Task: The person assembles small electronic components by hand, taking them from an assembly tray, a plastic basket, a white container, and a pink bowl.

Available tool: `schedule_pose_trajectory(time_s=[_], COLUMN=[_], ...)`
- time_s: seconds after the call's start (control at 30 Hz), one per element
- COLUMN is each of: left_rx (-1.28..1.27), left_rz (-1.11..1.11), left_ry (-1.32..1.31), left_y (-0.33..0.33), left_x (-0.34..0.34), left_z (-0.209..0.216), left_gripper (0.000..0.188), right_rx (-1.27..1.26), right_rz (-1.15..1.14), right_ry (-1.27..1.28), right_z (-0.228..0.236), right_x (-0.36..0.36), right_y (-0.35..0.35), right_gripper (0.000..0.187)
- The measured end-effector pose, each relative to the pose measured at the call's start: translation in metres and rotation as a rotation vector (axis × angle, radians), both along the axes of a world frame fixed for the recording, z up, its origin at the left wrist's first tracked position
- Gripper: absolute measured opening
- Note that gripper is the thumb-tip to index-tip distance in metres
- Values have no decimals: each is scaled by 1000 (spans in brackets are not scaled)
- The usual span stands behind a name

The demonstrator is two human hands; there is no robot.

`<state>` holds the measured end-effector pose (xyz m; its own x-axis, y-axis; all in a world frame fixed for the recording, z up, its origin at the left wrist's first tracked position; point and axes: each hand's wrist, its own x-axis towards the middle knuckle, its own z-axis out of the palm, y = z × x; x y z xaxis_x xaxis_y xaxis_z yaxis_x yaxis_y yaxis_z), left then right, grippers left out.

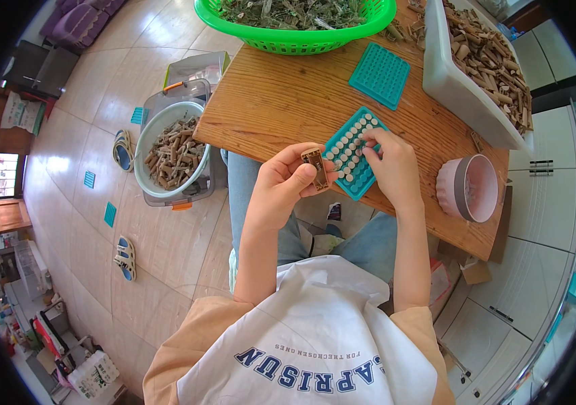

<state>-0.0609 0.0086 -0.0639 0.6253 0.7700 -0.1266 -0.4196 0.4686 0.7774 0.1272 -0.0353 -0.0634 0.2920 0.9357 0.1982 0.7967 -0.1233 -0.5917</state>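
My left hand [288, 179] is closed around a small brown printed tube [314, 167], held upright at the near edge of the wooden table. Right beside it lies a teal tray [353, 186] with rows of small round white pieces [351, 146] in its holes. Over the tray's right side, my right hand [390, 162] has its thumb and fingertips pinched together among the white pieces. Whatever may be between those fingertips is too small to make out. A second teal tray [380, 74] lies flat farther back, with no white pieces showing in it.
A green basket [295, 39] of dried leaves stands at the back. At right are a white bin [443, 74] of brown tubes and a pink cup [466, 188]. Left on the floor stands a pale basin [146, 177] of brown tubes, near sandals [124, 151].
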Motion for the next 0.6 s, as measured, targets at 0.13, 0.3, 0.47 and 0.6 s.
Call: schedule_pose_trajectory(time_s=[0.13,0.3,0.47,0.6], left_rx=[-8,-78,-31,-50], left_rz=[-26,-90,-127,-114], left_ry=[-13,-16,-14,-18], left_y=[1,0,-3,-2], left_x=[2,5,9,9], left_z=[-1,-1,-2,-2], left_gripper=[33,26,26,25], right_rx=[88,382,491,383], right_rz=[-17,162,361,345], right_ry=[131,211,-65,4], right_z=[15,33,30,31], right_x=[-6,-36,-38,-34], right_y=[-5,-14,-10,-17], right_gripper=[18,25,28,25])
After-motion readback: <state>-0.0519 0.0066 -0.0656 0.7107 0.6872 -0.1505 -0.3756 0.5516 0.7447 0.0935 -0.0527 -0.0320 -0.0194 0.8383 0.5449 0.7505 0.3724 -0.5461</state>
